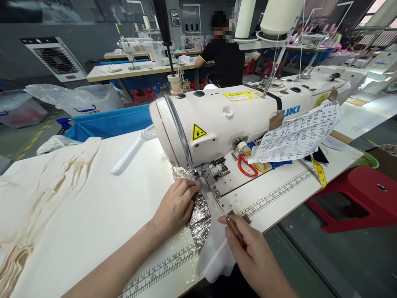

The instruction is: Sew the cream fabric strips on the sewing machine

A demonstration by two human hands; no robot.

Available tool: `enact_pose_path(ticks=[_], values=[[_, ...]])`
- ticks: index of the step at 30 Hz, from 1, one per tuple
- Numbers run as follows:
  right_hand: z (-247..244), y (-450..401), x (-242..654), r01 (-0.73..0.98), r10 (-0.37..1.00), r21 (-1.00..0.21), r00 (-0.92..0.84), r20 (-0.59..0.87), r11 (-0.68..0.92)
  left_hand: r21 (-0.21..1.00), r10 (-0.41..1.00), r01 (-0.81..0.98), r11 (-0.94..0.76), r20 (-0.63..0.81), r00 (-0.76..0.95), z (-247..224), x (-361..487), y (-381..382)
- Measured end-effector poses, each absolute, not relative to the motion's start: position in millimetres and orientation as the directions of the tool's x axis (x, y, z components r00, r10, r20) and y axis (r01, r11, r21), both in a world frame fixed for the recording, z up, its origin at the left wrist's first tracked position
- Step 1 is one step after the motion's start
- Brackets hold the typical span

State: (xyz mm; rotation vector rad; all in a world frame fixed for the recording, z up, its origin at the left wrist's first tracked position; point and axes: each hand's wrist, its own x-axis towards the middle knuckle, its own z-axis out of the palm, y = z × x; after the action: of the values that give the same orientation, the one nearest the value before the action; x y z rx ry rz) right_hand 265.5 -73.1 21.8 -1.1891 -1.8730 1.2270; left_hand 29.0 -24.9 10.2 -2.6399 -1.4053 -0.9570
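A white sewing machine point(214, 120) stands across the table, its needle area low at the front. White fabric point(214, 244) runs from under that area toward me and hangs over the table edge. My left hand point(178, 200) rests beside the needle area, fingers bent together at the fabric's edge; what lies under the fingertips is hidden. Between the hands lies a shiny silver sheet point(200, 219) on the tabletop. My right hand point(248, 244) is closed round the wooden handle of an awl point(234, 229), whose thin metal shaft points up toward the needle area over the fabric.
Red-handled scissors point(247, 167) lie behind the machine's needle area, near a handwritten paper sheet point(297, 134). Cream fabric point(52, 178) is heaped at left. A yellow tape measure point(319, 173) hangs at the right edge, by a red stool point(356, 198). Another person point(223, 58) sits ahead.
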Motion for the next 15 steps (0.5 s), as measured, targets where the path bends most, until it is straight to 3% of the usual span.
enact_pose_path(ticks=[11,15], values=[[26,-52,249,0.397,0.902,-0.872,-0.419,0.105,0.286,0.174,0.791,0.841,-0.512,0.477,0.383,7,27,-24],[23,-49,246,0.433,0.899,-0.846,-0.422,0.115,0.311,0.22,0.766,0.792,-0.57,0.492,0.415,11,29,-27]])
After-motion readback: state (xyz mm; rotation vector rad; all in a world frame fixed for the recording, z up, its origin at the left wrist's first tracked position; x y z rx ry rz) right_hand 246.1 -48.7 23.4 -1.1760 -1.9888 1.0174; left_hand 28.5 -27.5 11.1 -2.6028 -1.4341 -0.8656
